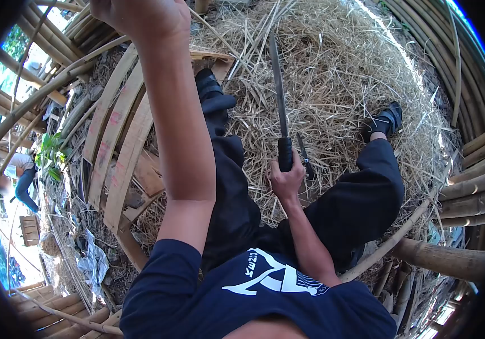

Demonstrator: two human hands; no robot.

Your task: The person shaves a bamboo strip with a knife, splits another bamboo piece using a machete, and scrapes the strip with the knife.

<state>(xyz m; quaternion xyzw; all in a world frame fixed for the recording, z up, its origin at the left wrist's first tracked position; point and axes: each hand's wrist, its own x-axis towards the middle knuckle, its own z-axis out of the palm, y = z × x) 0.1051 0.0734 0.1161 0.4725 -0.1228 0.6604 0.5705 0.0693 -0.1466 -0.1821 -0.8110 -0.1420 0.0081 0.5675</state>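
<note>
My right hand (pixel 288 175) is wrapped round the black handle of a machete (pixel 278 85). Its long, narrow blade points away from me over the straw (pixel 333 62). Close beside that hand lies a second, smaller dark blade (pixel 304 153), partly covered by my fingers. My left arm stretches forward and up, and the left hand (pixel 143 17) is cut off by the top edge of the view. Its fingers do not show, so what it touches is hidden. Thin split strips (pixel 259 34) lie on the straw beyond the machete tip.
A slatted wooden pallet (pixel 109 138) leans at my left. Bamboo poles (pixel 468 195) are stacked along the right, and one thick bamboo pole (pixel 446 260) juts in. My sandalled feet (pixel 386 120) rest on the straw. Far left, another person (pixel 25 181) bends over.
</note>
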